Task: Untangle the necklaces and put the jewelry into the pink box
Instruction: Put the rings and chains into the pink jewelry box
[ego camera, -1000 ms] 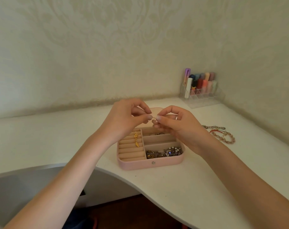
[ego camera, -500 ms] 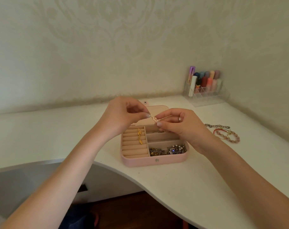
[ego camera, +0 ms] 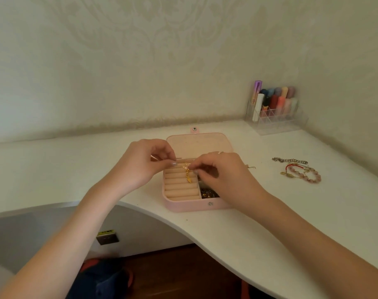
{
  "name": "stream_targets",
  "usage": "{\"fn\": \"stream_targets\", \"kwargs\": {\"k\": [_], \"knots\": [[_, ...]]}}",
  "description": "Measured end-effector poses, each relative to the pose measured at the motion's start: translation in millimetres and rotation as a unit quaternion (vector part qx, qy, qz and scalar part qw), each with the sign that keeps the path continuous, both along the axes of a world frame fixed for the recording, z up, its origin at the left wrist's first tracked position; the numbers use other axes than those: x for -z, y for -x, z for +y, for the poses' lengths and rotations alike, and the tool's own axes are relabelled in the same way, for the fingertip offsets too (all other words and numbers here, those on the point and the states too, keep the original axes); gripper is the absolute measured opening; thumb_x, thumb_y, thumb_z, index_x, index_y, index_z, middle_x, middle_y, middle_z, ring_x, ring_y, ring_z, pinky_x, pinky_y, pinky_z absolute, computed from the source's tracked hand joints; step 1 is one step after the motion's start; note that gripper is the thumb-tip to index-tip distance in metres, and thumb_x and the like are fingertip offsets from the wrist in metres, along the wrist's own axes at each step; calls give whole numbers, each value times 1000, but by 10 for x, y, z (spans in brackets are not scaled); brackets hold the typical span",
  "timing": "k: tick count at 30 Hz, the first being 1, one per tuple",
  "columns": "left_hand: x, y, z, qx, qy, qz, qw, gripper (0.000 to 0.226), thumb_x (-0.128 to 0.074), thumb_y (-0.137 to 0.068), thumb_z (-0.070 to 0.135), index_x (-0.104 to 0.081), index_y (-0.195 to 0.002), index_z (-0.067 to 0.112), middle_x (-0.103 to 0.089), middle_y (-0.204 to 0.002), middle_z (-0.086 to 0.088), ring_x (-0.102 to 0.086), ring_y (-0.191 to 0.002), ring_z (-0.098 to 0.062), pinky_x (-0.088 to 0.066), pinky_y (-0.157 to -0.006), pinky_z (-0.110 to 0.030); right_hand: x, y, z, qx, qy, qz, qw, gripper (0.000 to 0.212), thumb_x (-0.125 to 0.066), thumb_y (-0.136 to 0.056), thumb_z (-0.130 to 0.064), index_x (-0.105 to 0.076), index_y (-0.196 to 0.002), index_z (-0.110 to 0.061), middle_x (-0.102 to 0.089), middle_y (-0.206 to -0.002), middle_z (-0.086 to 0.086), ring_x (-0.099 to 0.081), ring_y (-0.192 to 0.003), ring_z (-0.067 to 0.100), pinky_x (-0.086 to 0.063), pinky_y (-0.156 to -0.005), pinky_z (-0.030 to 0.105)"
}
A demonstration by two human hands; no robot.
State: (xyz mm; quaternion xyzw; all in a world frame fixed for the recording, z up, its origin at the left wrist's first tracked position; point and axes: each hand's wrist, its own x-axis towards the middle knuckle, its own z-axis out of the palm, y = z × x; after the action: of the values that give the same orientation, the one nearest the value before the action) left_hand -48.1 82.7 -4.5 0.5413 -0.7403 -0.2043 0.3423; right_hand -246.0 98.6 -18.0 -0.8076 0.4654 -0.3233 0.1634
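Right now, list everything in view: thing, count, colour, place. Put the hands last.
pink box: 1, pink, open on the desk's front edge, lid laid back.
gold jewelry: 1 piece, gold, on the ring rolls in the box's left half.
jewelry pile: 1 heap, dark mixed, box's front right compartment.
metal chain: 1, silver, on the desk right of the box.
beaded bracelet: 1, pink with red cord, just in front of the chain.
organizer: 1, clear, back right corner, holding coloured tubes.
desk: 1, white.
left hand: over the box's left edge, fingertips pinched.
right hand: over the box's right half, pinching at the gold jewelry.
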Motion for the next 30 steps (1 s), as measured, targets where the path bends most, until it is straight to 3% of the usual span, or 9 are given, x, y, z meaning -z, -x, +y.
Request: {"fn": "stream_targets", "kwargs": {"k": [3, 7, 10, 14, 23, 30], "knots": [[36, -37, -6, 9, 13, -49, 999, 19, -72, -80, 11, -67, -71, 27, -66, -70, 10, -58, -72, 1, -43, -70, -14, -22, -34, 14, -14, 22, 66, 997, 24, -53, -94, -13, -71, -108, -22, -64, -91, -10, -42, -88, 4, -30, -73, 20], [52, -89, -26, 26, 19, -79, 996, 26, -70, -81, 8, -62, -72, 32, -62, -80, 8, -54, -76, 0, -38, -70, -14, -40, -85, 69, -10, 68, 100, 993, 25, -53, -94, -13, -71, -109, -22, -68, -98, -3, -51, -98, 16, -27, -68, 24], [22, -122, -35, 36, 11, -104, 994, 21, -70, -81, 8, -65, -74, 27, -57, -81, 7, -52, -78, -1, -35, -68, -9, -26, -112, 69, -17, 69, 110, 991, 25, -54, -94, -13, -71, -108, -22, -69, -99, -3, -52, -99, 18, -33, -71, 26], [-30, -142, -70, 54, -17, -142, 988, 13, -70, -82, 11, -68, -78, 23, -56, -78, 11, -54, -78, -6, -36, -68, -13, -1, -131, 62, -30, 79, 108, 991, 23, -58, -90, -8, -73, -103, -19, -71, -94, -1, -56, -94, 24, -46, -78, 38], [-333, 8, -207, 69, -103, -249, 961, 12, -78, -75, 18, -68, -73, 25, -67, -88, -1, -60, -85, -16, -47, -74, -28, 1, -153, 61, -24, 77, 123, 989, 23, -57, -91, -8, -73, -105, -18, -70, -99, 2, -56, -97, 26, -46, -81, 40], [-306, 61, -218, 68, -76, -309, 946, 11, -74, -77, 18, -68, -71, 25, -63, -85, 2, -62, -84, -21, -53, -78, -40, 6, -144, 61, -27, 96, 124, 987, 23, -58, -90, -8, -74, -102, -19, -70, -95, 2, -57, -92, 27, -47, -76, 39]]}}
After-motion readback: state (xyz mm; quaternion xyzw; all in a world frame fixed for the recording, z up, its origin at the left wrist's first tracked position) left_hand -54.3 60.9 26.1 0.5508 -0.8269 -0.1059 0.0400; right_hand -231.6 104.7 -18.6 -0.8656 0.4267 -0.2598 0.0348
